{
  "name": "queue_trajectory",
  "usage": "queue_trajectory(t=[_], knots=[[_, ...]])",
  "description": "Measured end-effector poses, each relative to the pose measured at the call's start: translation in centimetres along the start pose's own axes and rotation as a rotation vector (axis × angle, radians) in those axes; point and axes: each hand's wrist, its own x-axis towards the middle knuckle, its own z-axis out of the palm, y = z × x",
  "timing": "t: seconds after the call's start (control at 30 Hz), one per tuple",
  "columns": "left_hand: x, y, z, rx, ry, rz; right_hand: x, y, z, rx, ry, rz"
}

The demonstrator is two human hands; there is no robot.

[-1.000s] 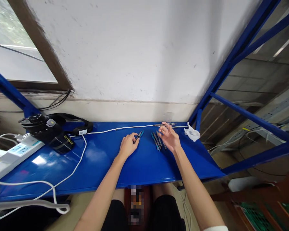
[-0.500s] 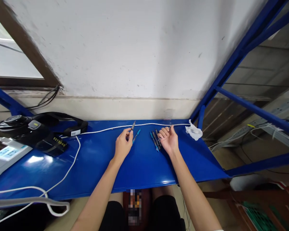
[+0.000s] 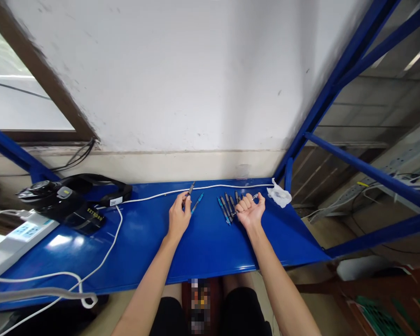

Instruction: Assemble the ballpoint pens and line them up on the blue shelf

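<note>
On the blue tabletop (image 3: 203, 242), my left hand (image 3: 179, 217) is closed around a dark pen (image 3: 191, 188), its tip pointing up toward the wall. Just right of those fingers lies a pen with a blue end (image 3: 198, 201), partly hidden by the hand. My right hand (image 3: 251, 210) is curled, palm up, around another pen (image 3: 255, 197); an end shows beside the thumb, and the fingers cover its middle. Several dark pens with blue parts (image 3: 224, 210) lie side by side just left of my right hand, some partly behind it.
A white cable (image 3: 154, 198) runs along the table's back. Crumpled white tissue (image 3: 279, 193) lies at the right end. To the left are a black headset-like device (image 3: 66, 205) and a white power strip (image 3: 24, 238). Blue frame bars (image 3: 297, 154) rise on the right.
My right hand has turned and shifted slightly right, so the pen in it shows by the thumb and more of the pen row is visible. My left hand keeps its pen. The view has shifted slightly.
</note>
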Motion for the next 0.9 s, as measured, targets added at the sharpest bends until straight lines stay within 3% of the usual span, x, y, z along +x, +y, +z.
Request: queue_trajectory(t=[0.3,0.43,0.53,0.7,0.9], knots=[[-0.1,-0.6,0.5,0.101,-0.097,0.137,-4.1,-2.2,-1.9,-0.371,0.029,-0.286],[-0.1,-0.7,0.5,0.112,-0.103,0.134,-5.0,-3.2,-3.9,-0.793,0.129,-0.448],[-0.1,-0.6,0.4,0.111,-0.111,0.131,-5.3,-3.7,-5.1,-0.975,0.176,-0.534],[0.0,-0.4,0.4,0.121,-0.153,0.153,-4.6,-4.0,-6.0,-1.301,0.127,-0.590],[0.1,0.0,0.3,0.142,-0.176,0.194,-3.7,-2.7,-6.6,-1.623,0.060,-0.596]])
